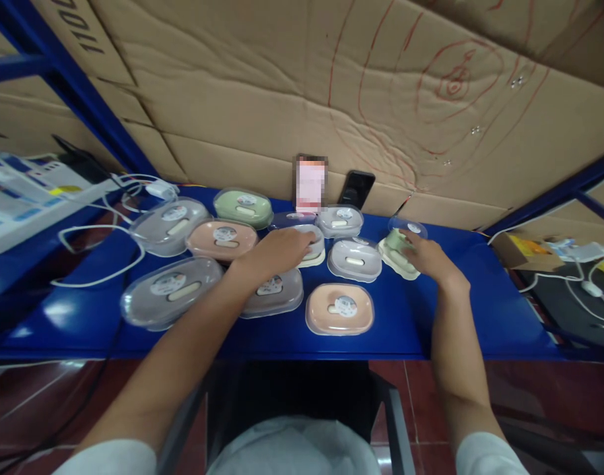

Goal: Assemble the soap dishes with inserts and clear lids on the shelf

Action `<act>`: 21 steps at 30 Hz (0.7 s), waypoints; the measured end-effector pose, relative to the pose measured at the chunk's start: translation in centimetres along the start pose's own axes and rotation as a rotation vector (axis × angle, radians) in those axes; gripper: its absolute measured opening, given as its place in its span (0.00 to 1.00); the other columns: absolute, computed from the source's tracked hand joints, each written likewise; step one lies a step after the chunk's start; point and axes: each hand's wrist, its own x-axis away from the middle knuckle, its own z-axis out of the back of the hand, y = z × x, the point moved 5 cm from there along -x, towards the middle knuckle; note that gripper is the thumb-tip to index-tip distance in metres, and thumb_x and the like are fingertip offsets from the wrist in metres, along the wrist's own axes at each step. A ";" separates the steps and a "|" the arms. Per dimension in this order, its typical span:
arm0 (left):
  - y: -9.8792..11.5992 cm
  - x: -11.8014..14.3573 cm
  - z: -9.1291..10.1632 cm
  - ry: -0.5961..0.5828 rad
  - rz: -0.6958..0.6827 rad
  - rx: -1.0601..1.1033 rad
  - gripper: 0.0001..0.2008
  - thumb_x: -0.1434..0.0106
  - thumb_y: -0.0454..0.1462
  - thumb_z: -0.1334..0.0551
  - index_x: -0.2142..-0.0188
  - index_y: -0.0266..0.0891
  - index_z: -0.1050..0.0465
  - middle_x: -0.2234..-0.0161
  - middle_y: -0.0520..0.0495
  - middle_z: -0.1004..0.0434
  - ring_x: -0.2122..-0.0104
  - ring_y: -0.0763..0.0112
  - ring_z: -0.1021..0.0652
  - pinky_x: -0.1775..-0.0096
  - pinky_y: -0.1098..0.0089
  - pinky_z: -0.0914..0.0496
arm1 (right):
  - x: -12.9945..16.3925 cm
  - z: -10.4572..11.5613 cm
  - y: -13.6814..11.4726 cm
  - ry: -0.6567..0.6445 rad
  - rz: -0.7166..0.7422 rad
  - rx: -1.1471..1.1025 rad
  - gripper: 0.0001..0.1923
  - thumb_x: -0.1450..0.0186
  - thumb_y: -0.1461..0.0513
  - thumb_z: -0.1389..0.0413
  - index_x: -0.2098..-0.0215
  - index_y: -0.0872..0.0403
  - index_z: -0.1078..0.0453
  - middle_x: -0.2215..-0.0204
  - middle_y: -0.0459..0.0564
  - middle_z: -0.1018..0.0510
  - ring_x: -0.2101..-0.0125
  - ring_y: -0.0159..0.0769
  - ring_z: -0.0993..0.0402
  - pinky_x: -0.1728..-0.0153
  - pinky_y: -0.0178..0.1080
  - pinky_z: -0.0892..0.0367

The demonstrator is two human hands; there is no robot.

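1. Your left hand (282, 249) lies palm down over a cream soap box (309, 245) near the middle of the bench, fingers curved over its clear lid; whether they grip it or only rest on it you cannot tell from here
2. Your right hand (427, 256) is further right, fingers curled round a green soap box (397, 249) whose clear lid (407, 228) stands tilted up toward the back edge, so this box looks open
3. Both forearms reach forward from the near edge of the blue bench (480, 316), the left one crossing low over a grey box (274, 293), the right one straighter and bent slightly inward at the wrist
4. As a judgement of progress: the boxes about your hands look closed and labelled, namely a peach box (339, 309) nearest the front edge, a white box (354, 258) between your hands, and a small grey box (339, 220) behind it; the green one under your right hand seems the one not yet shut, and the cream one is in hand
5. Toward the left end lie more closed boxes: a large grey box (170, 290), a second peach box (221, 239), another grey one (167, 225) and a pale green box (243, 207) near the back edge
6. Two phones (356, 188) lean against the cardboard wall (262, 99) at the back edge, and white cables (103, 231) trail off the left end
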 end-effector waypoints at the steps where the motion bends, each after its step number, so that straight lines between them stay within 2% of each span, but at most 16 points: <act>1: 0.1 0.1 0.2 0.016 0.011 0.006 0.19 0.21 0.38 0.47 0.36 0.41 0.27 0.46 0.35 0.16 0.47 0.46 0.16 0.51 0.56 0.24 | 0.3 0.4 -1.0 0.028 0.033 -0.016 0.23 0.25 0.60 0.48 0.34 0.55 0.27 0.44 0.64 0.16 0.45 0.59 0.17 0.43 0.57 0.25; 3: 0.3 0.2 0.7 0.053 0.028 -0.010 0.20 0.20 0.37 0.50 0.35 0.38 0.29 0.47 0.33 0.16 0.49 0.46 0.15 0.51 0.55 0.24 | 1.1 0.7 -3.6 0.040 0.157 -0.077 0.19 0.23 0.58 0.47 0.38 0.51 0.24 0.43 0.59 0.16 0.44 0.53 0.18 0.41 0.54 0.26; 6: 0.6 0.2 1.3 0.139 0.039 -0.073 0.20 0.19 0.36 0.53 0.37 0.35 0.29 0.50 0.33 0.15 0.52 0.47 0.14 0.52 0.56 0.24 | 2.5 -0.3 -7.9 -0.078 0.420 -0.183 0.12 0.25 0.57 0.42 0.46 0.47 0.20 0.47 0.50 0.14 0.48 0.45 0.16 0.44 0.47 0.23; 9: 0.7 0.1 1.6 0.222 0.004 -0.078 0.18 0.19 0.36 0.52 0.39 0.37 0.29 0.50 0.36 0.16 0.53 0.52 0.15 0.54 0.61 0.25 | 3.3 -1.7 -10.2 -0.118 0.503 -0.154 0.18 0.27 0.63 0.39 0.40 0.47 0.22 0.42 0.51 0.15 0.43 0.48 0.18 0.40 0.51 0.24; 13: 0.7 0.0 1.6 0.281 -0.085 -0.034 0.15 0.20 0.36 0.48 0.41 0.41 0.26 0.48 0.41 0.16 0.52 0.56 0.16 0.54 0.63 0.26 | 3.4 -2.8 -10.6 -0.153 0.421 -0.037 0.29 0.31 0.66 0.36 0.32 0.53 0.27 0.36 0.58 0.20 0.37 0.56 0.22 0.36 0.56 0.27; 15: 0.8 0.0 1.6 0.287 -0.088 -0.026 0.15 0.21 0.36 0.46 0.42 0.41 0.26 0.49 0.41 0.16 0.53 0.56 0.16 0.54 0.63 0.25 | 3.5 -2.8 -10.3 -0.177 0.417 -0.010 0.28 0.31 0.67 0.37 0.33 0.55 0.26 0.37 0.60 0.20 0.38 0.58 0.22 0.36 0.57 0.27; 17: 0.9 -0.1 1.7 0.271 -0.083 -0.026 0.14 0.22 0.36 0.46 0.44 0.40 0.25 0.50 0.41 0.16 0.53 0.55 0.16 0.54 0.62 0.25 | 3.7 -2.1 -9.7 -0.173 0.448 -0.032 0.24 0.27 0.65 0.40 0.34 0.53 0.24 0.39 0.58 0.18 0.40 0.57 0.21 0.38 0.57 0.27; 21: 1.4 -0.1 1.6 0.206 -0.131 0.003 0.14 0.22 0.36 0.47 0.46 0.39 0.24 0.48 0.41 0.17 0.52 0.55 0.16 0.51 0.60 0.25 | 4.1 0.3 -7.7 -0.132 0.451 -0.144 0.20 0.21 0.54 0.47 0.35 0.46 0.23 0.49 0.54 0.13 0.50 0.53 0.17 0.45 0.56 0.25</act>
